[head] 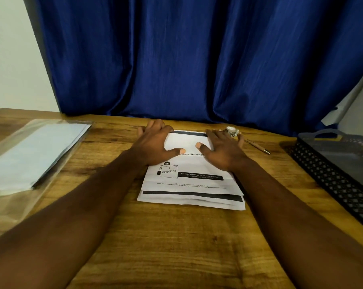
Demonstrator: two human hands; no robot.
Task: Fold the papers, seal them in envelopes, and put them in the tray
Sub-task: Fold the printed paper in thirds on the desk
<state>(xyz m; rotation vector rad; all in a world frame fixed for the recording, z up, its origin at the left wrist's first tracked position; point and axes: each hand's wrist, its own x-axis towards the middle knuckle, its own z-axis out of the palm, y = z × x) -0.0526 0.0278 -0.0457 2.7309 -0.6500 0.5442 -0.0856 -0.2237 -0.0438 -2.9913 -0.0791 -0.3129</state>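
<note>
Table (176, 243): wood-grain top; two bare forearms reach across it
Papers (191, 184): white printed stack at table centre; lower sheets stick out at the near edge, dark bars showing; far part of the top sheet appears folded toward the person, blank side up
Left hand (155, 142): flat on the fold's left side; fingers straight and spread; grasping nothing
Right hand (224, 149): flat on the fold's right side; thumb on the blank flap; grasping nothing
Envelopes (30, 155): pale stack in a clear sleeve, left; well apart from Papers
Tray (330, 182): black mesh, far right; contents unclear
Pen (257, 146): between Right hand and Tray
Sticker roll (230, 131): just beyond the right fingertips; contact cannot be told
Curtain (197, 59): blue; behind the table
</note>
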